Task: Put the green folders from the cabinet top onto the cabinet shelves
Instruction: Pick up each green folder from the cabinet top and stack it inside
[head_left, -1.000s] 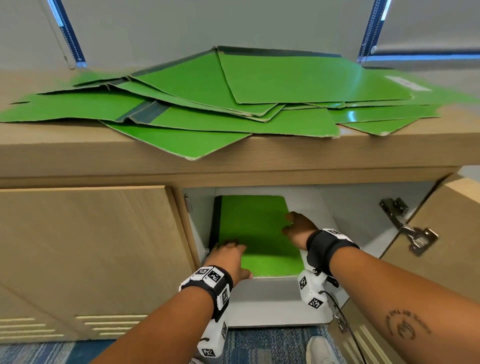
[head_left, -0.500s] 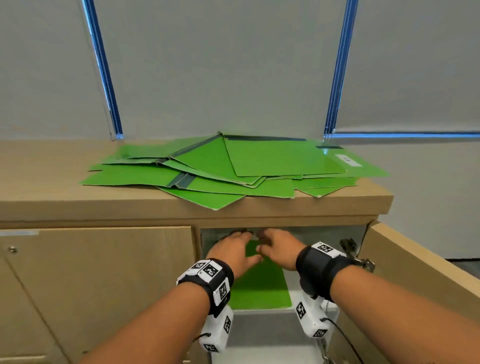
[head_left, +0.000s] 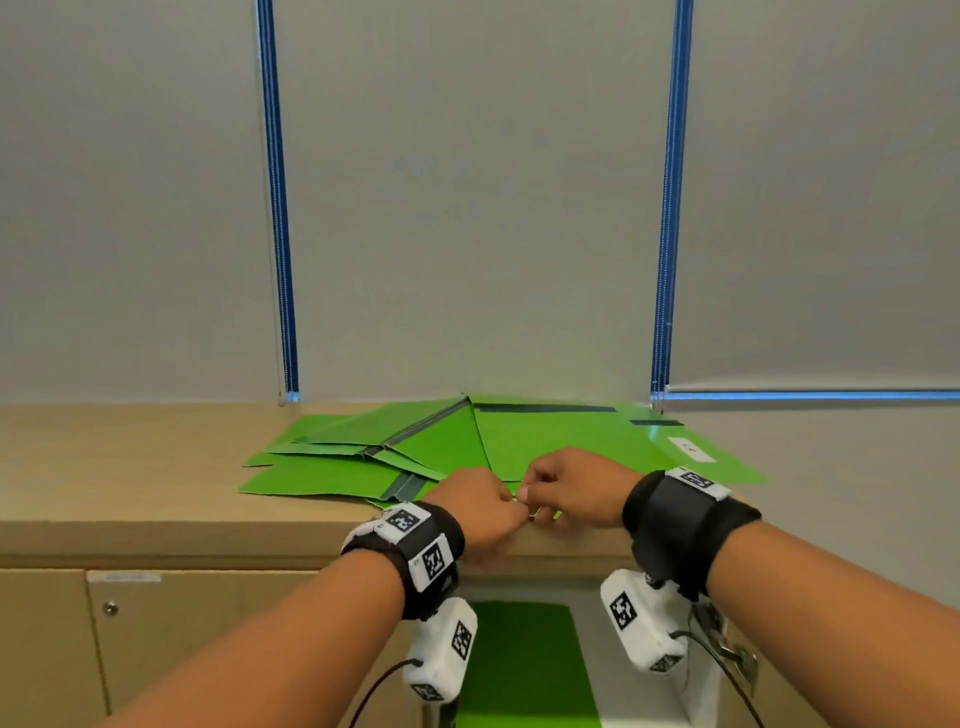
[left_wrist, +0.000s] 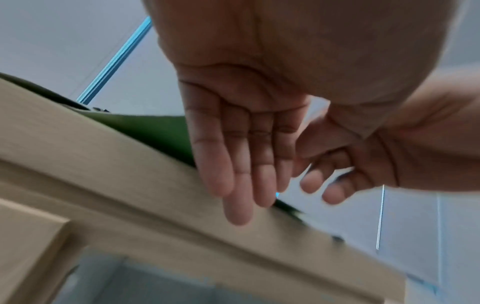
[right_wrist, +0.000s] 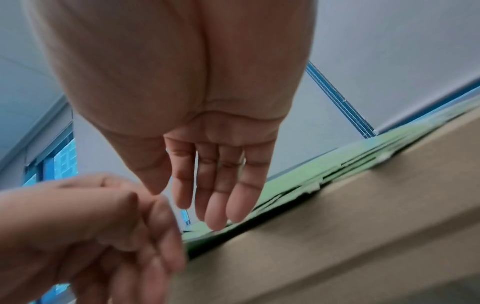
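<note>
Green folders (head_left: 545, 441) lie fanned, overlapping, on the cabinet top (head_left: 130, 467).

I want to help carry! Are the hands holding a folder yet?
Not yet. Both hands, left and right, are open and empty, close together by the green folders.

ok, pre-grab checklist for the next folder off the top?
1. Left hand free: ok, fingers straight in the left wrist view.
2. Right hand free: ok, holds nothing.
3. Hands at the pile's front edge: ok.
4. Which folder gets grabbed: cannot tell, they overlap.
5. Shelf access below: ok, a folder already lies flat there.
6. Room left on that shelf: cannot tell.
</note>
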